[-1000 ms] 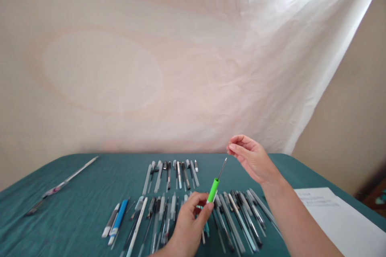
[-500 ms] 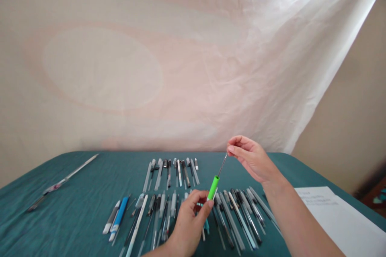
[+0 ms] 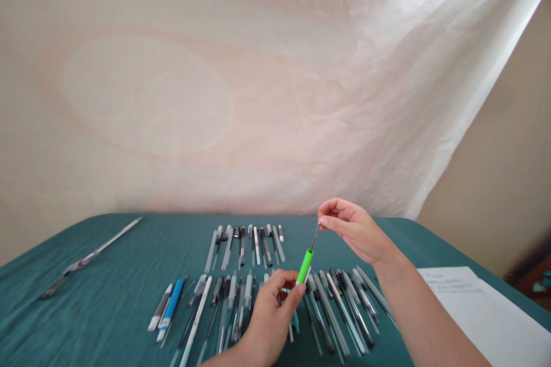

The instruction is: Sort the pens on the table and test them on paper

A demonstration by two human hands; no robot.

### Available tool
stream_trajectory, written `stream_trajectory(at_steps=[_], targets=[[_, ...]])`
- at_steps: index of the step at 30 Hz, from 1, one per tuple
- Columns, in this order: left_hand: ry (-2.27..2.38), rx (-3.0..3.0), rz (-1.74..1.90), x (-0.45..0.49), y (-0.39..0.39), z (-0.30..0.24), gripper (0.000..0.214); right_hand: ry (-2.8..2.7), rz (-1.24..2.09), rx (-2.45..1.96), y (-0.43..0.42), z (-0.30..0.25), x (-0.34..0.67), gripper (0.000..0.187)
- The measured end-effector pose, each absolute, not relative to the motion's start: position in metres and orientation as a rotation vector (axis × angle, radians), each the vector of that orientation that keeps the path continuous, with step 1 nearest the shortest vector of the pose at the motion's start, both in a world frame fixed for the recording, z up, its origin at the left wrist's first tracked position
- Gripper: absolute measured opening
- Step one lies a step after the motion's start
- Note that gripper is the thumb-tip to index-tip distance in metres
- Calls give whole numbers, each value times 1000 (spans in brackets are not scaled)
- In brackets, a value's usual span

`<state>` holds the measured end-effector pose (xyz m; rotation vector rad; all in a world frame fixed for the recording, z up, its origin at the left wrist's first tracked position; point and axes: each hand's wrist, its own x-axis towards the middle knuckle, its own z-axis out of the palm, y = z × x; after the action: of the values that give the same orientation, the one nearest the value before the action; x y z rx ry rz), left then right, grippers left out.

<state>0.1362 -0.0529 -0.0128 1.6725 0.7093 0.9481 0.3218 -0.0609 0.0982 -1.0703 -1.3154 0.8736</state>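
Observation:
Between the thumb and fingers of my left hand (image 3: 275, 309) is a bright green pen barrel (image 3: 305, 266), tilted with its open end up and to the right. A thin dark pen refill (image 3: 315, 237) stands out of that end, its lower part hidden inside the barrel. My right hand (image 3: 353, 226) pinches the refill's upper tip. Below and around my left hand lie pen parts, among them a clear pen barrel (image 3: 331, 312) and a white pen barrel (image 3: 196, 321).
Farther back on the green tablecloth (image 3: 107, 292) is a row of pens and caps (image 3: 241, 246). A blue pen (image 3: 170, 309) lies left, with a long plastic-wrapped bundle (image 3: 90, 258) beyond it. White paper sheets (image 3: 482, 309) lie at the right. A pale cloth (image 3: 275, 97) hangs behind.
My right hand has moved slightly down and left toward the green barrel, and less of the refill shows above it. My left hand stays nearly where it was.

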Motion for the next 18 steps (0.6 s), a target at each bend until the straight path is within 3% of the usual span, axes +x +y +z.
stream_trajectory(at_steps=[14, 18], targets=[[678, 1651, 972, 136, -53, -15, 22, -1241, 1072, -964, -44, 78, 338, 25], [677, 1638, 971, 135, -53, -17, 21, -1311, 909, -1312, -9, 42, 341, 31]])
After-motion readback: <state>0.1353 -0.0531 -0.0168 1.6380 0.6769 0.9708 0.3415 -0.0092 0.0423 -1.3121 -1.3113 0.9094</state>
